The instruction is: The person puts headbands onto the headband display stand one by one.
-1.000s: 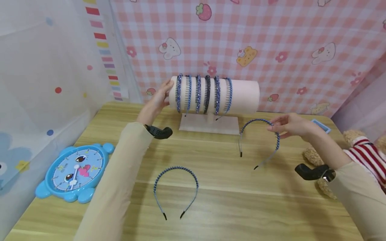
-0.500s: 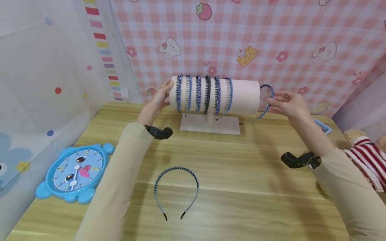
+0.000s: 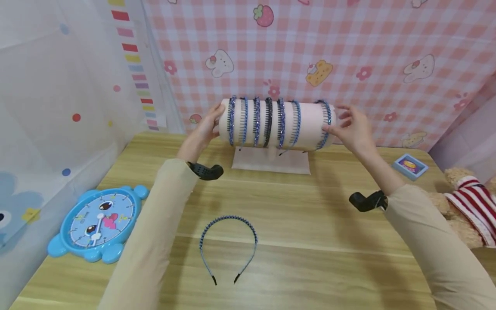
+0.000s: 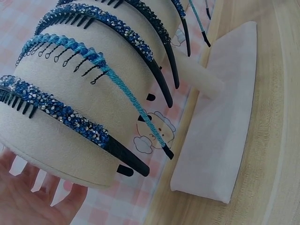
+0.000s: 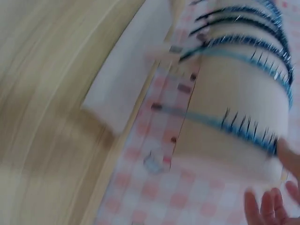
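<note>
A cream headband display stand (image 3: pixel 310 125) lies as a horizontal roll above its flat base, with several blue and black toothed headbands hung over it. My left hand (image 3: pixel 207 122) holds the roll's left end; its spread fingers (image 4: pixel 70 201) show at the rim in the left wrist view. Over the roll's right end sits a blue braided headband (image 3: pixel 328 122). My right hand (image 3: pixel 354 129) has its thumb against this band, while the other fingers are spread apart beyond the roll's end. Another blue headband (image 3: pixel 209 224) lies flat on the table near the front.
A blue toy clock (image 3: pixel 102 224) lies at the table's left. On the right are a small blue-framed box (image 3: pixel 410 166) and a teddy bear (image 3: pixel 466 206) in a striped top. Pink checked cloth (image 3: pixel 294 47) hangs behind the stand.
My right hand has carried the blue braided headband up from the right and leftward onto the roll's right end. Its fingers have spread away from the band. The left hand has stayed put.
</note>
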{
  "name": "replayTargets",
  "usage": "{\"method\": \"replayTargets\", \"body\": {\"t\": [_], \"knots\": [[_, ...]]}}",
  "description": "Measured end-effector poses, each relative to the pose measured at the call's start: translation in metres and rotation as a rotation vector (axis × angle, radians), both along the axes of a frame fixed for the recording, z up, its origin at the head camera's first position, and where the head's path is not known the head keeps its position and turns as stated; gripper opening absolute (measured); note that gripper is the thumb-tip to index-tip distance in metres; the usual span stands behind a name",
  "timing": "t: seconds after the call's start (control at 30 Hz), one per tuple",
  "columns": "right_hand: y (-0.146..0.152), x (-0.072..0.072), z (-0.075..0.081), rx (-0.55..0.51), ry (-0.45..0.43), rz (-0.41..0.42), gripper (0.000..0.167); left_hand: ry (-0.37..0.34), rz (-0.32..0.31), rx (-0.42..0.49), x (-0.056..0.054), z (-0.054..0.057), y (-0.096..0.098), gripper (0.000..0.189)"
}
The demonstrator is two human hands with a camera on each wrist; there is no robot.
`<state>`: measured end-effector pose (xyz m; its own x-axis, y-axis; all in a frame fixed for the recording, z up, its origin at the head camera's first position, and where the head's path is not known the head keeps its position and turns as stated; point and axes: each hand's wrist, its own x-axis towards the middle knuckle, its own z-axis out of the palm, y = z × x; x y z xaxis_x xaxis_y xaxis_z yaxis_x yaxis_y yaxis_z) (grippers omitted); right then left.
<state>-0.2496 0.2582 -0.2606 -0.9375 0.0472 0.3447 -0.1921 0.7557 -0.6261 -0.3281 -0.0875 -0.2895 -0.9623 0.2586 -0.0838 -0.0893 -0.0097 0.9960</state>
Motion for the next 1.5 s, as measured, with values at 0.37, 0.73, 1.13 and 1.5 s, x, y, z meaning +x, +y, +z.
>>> {"method": "replayTargets", "body": {"t": [0.37,0.73,1.13,1.5], "knots": [[0.027,-0.018,0.001,0.349,0.001,0.345,0.07,-0.009,-0.001,-0.008,0.0,0.001,0.002,0.064],[0.003,-0.023,0.007,0.457,0.0,0.279,0.079,-0.002,0.005,0.003,0.001,0.0,0.002,0.061],[-0.02,-0.019,0.02,0.356,0.072,0.296,0.081,-0.003,0.004,0.004,-0.001,0.0,0.0,0.064],[-0.098,0.012,0.006,0.3,0.21,0.633,0.052,-0.008,0.012,0.04,0.001,0.001,0.001,0.059]]}}
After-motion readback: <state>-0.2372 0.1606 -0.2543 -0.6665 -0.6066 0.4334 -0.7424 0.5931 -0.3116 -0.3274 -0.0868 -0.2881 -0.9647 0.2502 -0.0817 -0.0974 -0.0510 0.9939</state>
